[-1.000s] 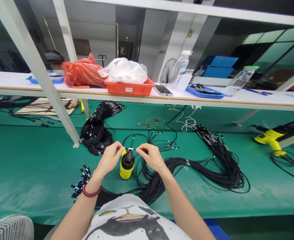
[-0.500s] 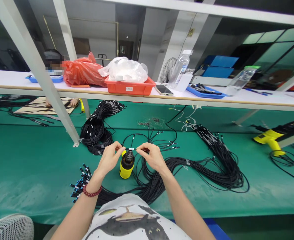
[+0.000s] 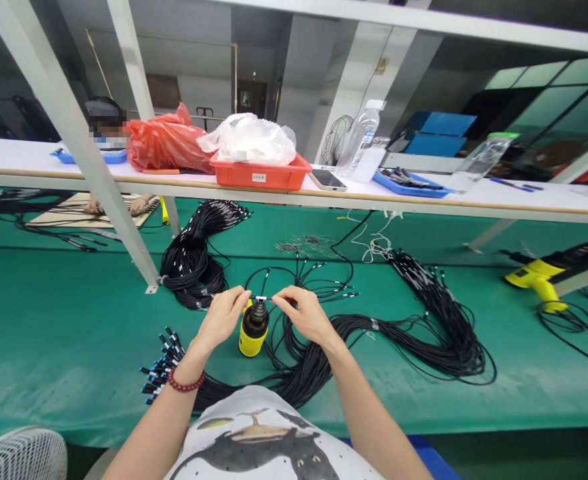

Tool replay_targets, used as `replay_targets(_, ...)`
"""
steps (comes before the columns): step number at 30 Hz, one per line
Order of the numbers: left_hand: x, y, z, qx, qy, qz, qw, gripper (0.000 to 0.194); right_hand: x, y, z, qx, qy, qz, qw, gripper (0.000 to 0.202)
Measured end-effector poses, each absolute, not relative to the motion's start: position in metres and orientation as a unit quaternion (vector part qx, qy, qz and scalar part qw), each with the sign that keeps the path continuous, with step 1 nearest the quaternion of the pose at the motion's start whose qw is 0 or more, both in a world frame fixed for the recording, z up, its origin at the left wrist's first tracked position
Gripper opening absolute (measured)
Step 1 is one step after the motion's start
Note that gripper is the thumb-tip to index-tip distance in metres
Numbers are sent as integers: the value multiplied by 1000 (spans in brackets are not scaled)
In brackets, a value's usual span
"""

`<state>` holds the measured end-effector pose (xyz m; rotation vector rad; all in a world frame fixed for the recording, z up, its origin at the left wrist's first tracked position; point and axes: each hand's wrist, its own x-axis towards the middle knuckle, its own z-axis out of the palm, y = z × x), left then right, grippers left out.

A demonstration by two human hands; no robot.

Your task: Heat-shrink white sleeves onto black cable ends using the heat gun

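My left hand [image 3: 223, 315] pinches one side of a thin black cable, and my right hand [image 3: 304, 313] pinches the other side. Between my fingertips a white sleeve [image 3: 261, 298] shows on the cable. It sits right over the dark nozzle of a yellow heat gun [image 3: 253, 340] that stands upright on the green bench. Beneath my forearms runs a thick bundle of black cables [image 3: 314, 373], whose blue-and-white-marked ends [image 3: 161, 370] fan out at the left. Loose cable ends [image 3: 324, 287] lie just beyond my hands.
Another cable bundle [image 3: 194, 260] lies behind left, by a shelf post [image 3: 124, 220]. The shelf [image 3: 344, 197] crosses above, bearing a red tray [image 3: 259, 175], bottles and a phone. A second yellow heat gun [image 3: 539, 277] is at right. A person's hands [image 3: 139, 203] work across the bench.
My left fingers have closed in slightly on the cable, while the white sleeve stays above the nozzle. Across the bench, the other person's hands have shifted a little.
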<state>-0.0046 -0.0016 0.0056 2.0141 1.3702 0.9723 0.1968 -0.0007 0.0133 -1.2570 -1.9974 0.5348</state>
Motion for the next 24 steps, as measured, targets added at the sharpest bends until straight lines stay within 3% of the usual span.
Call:
replay_targets(10, -7, 1, -2, 741, 485, 398, 239, 12, 193, 2, 4, -495, -739, 225, 398, 9)
replay_targets(13, -7, 1, -1, 741, 489, 391, 242, 17, 193, 1, 5, -500, -741, 217, 392, 12)
replay_targets(18, -8, 1, 2, 731, 520, 362, 251, 46, 194, 0, 8, -500, -765, 198, 354, 30)
replay_targets(21, -8, 1, 1, 732, 514, 369, 253, 44, 193, 0, 8, -503, -761, 201, 357, 28)
replay_targets(24, -9, 1, -2, 734, 494, 388, 258, 30, 191, 2, 5, -498, -747, 220, 382, 19)
